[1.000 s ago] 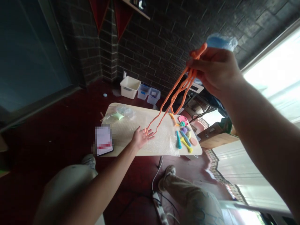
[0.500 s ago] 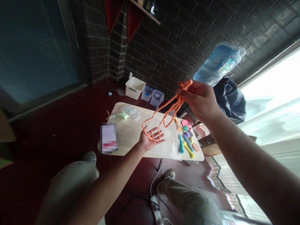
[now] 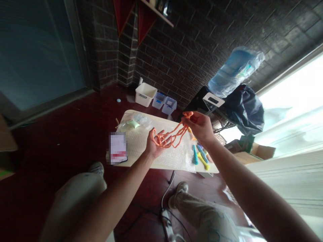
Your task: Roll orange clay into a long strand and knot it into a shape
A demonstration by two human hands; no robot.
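Thin orange clay strands hang between my two hands above a low wooden table. My right hand pinches the upper ends of the strands. My left hand lies palm up below, fingers cupped under the pile of strands gathering on it. A sheet of bubble wrap covers the table under my hands.
Small coloured clay pieces lie at the table's right end, a plastic bag with green clay at its far left, a phone at the near left corner. White and clear bins stand by the brick wall. A cable runs between my feet.
My right hand has come down from high up to just above the table. The long hanging strands have collapsed into a heap on my left palm, whose fingers have curled up.
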